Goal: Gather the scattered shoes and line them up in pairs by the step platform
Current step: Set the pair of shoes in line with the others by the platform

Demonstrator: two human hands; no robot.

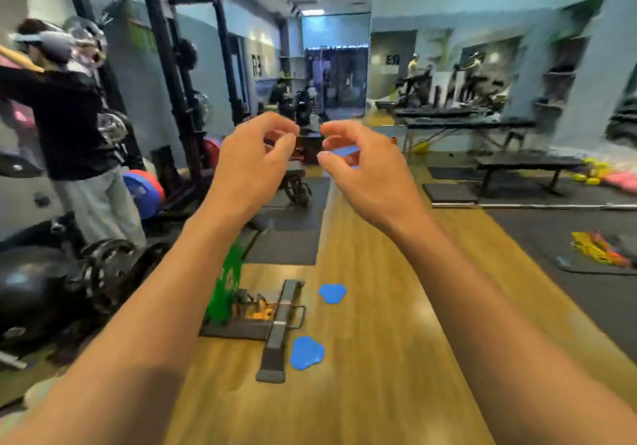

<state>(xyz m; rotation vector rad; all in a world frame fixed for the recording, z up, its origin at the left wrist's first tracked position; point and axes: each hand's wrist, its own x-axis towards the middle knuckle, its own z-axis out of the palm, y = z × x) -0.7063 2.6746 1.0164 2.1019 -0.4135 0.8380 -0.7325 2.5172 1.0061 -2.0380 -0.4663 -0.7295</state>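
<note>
My left hand [255, 162] and my right hand [365, 172] are both raised in front of me at chest height, fingers curled and apart, holding nothing. No shoe is clearly visible in this blurred view. Two blue patches [332, 293] [306, 353] lie on the wooden floor below my arms; what they are I cannot tell. No step platform is plainly recognisable.
A low black sled-like frame [275, 327] with a green patch sits on the wood floor. At left a person [72, 127] stands by a squat rack [179, 76] with weight plates and a dark ball. Black mats and benches [527, 165] lie right, with yellow bands [596, 248].
</note>
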